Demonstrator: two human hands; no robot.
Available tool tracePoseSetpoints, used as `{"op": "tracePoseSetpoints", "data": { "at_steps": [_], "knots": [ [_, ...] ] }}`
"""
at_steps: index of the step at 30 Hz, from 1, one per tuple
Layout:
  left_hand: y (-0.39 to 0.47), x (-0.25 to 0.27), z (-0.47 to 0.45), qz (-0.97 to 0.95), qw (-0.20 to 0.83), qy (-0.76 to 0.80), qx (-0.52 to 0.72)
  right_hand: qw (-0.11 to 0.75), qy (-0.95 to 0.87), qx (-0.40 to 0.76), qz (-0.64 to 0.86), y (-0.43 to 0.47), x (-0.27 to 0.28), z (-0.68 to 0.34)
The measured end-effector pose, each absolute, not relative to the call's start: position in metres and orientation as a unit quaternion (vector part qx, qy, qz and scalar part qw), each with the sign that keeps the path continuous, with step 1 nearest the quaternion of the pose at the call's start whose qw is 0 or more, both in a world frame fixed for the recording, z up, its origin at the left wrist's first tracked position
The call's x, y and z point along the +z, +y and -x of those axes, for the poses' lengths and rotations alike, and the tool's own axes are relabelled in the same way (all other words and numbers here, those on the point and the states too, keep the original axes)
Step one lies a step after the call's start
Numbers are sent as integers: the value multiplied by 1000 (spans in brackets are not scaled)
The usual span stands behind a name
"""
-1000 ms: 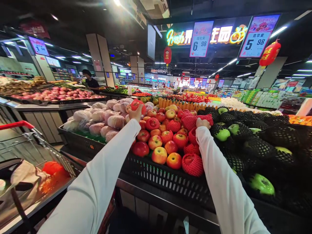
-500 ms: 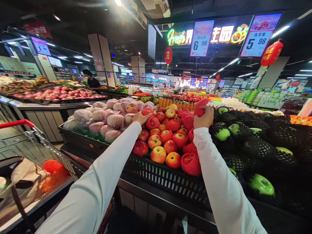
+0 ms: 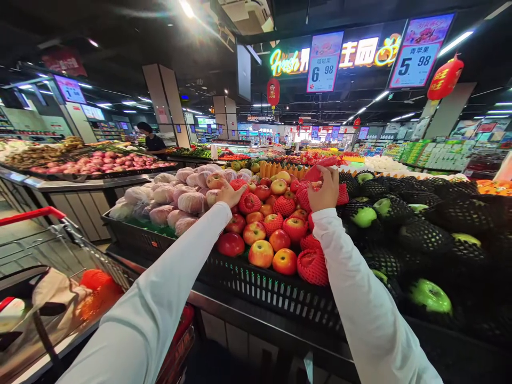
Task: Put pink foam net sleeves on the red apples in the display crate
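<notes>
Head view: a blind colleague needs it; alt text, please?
The right hand holds red foam netting at a crate of reddish apples; the left hand is at a netted apple. Plastic-wrapped fruit lies to the left, green apples in black nets to the right.

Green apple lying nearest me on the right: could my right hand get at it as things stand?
Probably, though the right hand first needs freeing: it holds red netting. Nothing seems to lie across the bare face of the green apple, right of the right sleeve, so the way looks open.

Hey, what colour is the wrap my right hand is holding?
The wrap is red, seen in the head view.
</notes>
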State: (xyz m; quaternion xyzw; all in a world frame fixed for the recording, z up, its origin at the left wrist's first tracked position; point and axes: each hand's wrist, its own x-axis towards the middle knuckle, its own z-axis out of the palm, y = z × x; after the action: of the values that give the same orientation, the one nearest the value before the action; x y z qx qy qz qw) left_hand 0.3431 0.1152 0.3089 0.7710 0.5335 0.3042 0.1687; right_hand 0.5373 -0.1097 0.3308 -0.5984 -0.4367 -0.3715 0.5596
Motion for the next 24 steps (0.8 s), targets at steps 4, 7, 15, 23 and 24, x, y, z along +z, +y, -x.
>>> {"op": "tracePoseSetpoints", "data": {
  "at_steps": [4,7,15,23,24],
  "knots": [
    [105,313,-343,-745,173,547,339,574,-431,-343,606,-110,330,-539],
    [77,315,-345,-745,57,523,410,577,-423,-354,602,-112,332,-538],
    [-31,298,-350,-964,-49,197,172,550,-395,-373,634,-119,326,-546],
    [-62,292,-343,-958,-93,238,128,547,-311,-317,709,-118,332,-537],
    [-63,291,-343,-955,-84,250,137,551,-310,-313,709,-117,332,-537]
  ]
}}
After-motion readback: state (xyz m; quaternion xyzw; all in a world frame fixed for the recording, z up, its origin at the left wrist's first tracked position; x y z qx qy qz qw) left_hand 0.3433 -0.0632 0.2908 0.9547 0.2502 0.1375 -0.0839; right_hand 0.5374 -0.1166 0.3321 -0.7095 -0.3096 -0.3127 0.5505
